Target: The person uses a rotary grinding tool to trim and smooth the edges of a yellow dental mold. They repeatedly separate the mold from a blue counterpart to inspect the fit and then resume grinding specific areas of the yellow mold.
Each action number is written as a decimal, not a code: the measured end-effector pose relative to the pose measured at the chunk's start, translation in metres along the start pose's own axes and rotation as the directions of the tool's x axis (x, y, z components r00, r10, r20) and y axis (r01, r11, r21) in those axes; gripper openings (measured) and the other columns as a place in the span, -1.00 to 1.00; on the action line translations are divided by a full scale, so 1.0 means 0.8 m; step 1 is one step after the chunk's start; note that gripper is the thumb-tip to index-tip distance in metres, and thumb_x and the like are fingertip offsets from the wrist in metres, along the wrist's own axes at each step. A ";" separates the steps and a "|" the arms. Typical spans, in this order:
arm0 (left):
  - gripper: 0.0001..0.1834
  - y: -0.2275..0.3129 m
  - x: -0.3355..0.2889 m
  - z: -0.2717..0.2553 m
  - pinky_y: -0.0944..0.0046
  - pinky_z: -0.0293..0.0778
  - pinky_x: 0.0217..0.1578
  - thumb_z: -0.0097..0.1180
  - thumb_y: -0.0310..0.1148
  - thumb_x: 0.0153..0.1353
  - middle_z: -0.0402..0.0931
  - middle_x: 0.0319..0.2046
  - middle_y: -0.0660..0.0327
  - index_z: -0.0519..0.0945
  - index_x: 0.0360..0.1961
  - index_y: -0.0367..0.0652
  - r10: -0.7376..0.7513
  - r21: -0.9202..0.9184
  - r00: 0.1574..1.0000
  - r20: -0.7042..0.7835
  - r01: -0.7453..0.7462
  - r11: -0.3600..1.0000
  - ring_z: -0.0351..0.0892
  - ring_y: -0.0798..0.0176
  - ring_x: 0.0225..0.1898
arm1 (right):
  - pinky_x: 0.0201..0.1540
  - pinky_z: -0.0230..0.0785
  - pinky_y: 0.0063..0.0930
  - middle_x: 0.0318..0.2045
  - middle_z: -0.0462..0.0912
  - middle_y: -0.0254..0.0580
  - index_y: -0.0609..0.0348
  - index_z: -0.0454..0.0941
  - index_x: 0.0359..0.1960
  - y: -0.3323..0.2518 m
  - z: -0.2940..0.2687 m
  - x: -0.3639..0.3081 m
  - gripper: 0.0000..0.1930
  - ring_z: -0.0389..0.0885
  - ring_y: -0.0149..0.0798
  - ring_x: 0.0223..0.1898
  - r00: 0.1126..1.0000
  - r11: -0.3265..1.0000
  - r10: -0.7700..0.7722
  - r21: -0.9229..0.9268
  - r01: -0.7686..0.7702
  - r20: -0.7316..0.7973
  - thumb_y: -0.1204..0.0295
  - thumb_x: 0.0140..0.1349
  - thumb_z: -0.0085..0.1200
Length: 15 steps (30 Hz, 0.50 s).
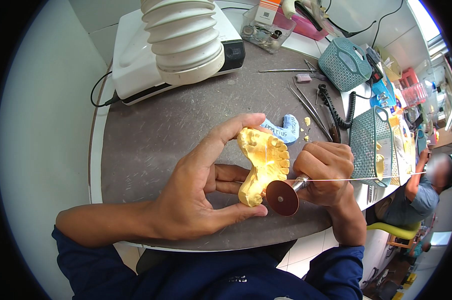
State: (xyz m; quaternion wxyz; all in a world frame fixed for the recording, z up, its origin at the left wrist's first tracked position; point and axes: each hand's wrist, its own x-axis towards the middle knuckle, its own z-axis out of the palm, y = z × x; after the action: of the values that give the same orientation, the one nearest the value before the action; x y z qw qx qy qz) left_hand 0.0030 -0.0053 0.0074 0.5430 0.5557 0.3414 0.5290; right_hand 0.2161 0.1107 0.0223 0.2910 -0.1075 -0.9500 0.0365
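Observation:
A yellow dental cast with a row of teeth along its right side is held up over the bench. My left hand grips it, thumb at its lower end and a finger over its top. In my right hand is a rotary handpiece, its metal nose pointing left. A reddish-brown disc is mounted on that tip, beside the cast's lower right edge; I cannot tell whether it touches. Just behind the cast lies a curved blue piece with handwriting, with small yellow chips next to it.
A white machine with a ribbed hose stands at the back left. Metal tools, a coiled black cord and teal baskets line the right. A clear box holds small parts. Another person sits far right.

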 end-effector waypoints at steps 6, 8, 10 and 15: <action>0.11 0.002 0.000 0.001 0.11 0.48 0.23 0.36 -0.71 0.02 0.12 0.34 -0.07 -0.15 0.46 -0.21 -0.003 -0.007 1.000 -0.004 0.003 1.000 0.41 0.03 0.27 | -0.71 0.13 -0.44 -0.76 0.26 -0.36 0.07 0.25 -0.70 -0.002 -0.009 0.003 -0.42 0.33 -0.33 -0.77 0.998 0.999 0.003 -0.046 -0.001 0.064 -0.04 -0.14 0.40; 0.11 0.003 -0.001 0.001 0.11 0.48 0.23 0.36 -0.72 0.02 0.10 0.34 -0.06 -0.14 0.46 -0.22 -0.024 -0.032 1.000 -0.004 0.024 0.999 0.41 0.04 0.27 | -0.71 0.13 -0.44 -0.76 0.25 -0.36 0.07 0.25 -0.71 -0.001 -0.006 0.003 -0.42 0.33 -0.33 -0.76 0.999 0.999 0.005 -0.046 -0.004 0.040 -0.04 -0.14 0.40; 0.11 0.004 -0.002 0.001 0.11 0.48 0.23 0.36 -0.73 0.01 0.08 0.35 -0.05 -0.14 0.46 -0.22 -0.053 -0.080 0.999 0.009 0.053 0.995 0.41 0.04 0.27 | -0.71 0.12 -0.44 -0.76 0.26 -0.36 0.07 0.24 -0.71 -0.001 -0.007 0.003 -0.42 0.32 -0.34 -0.77 0.999 0.999 0.006 -0.041 -0.004 0.047 -0.03 -0.15 0.41; 0.11 0.005 -0.001 0.001 0.13 0.50 0.22 0.35 -0.74 0.01 0.05 0.36 -0.05 -0.13 0.46 -0.23 -0.019 -0.023 1.000 -0.015 0.019 1.000 0.42 0.04 0.26 | -0.72 0.12 -0.45 -0.76 0.26 -0.36 0.06 0.24 -0.72 -0.002 -0.004 0.003 -0.42 0.31 -0.34 -0.78 0.999 1.000 0.015 -0.016 -0.014 0.047 -0.02 -0.15 0.42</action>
State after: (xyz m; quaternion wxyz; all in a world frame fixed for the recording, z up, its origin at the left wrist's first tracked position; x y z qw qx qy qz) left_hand 0.0029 -0.0069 0.0112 0.5517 0.5422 0.3447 0.5318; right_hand 0.2157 0.1097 0.0270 0.2673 -0.1156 -0.9560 0.0339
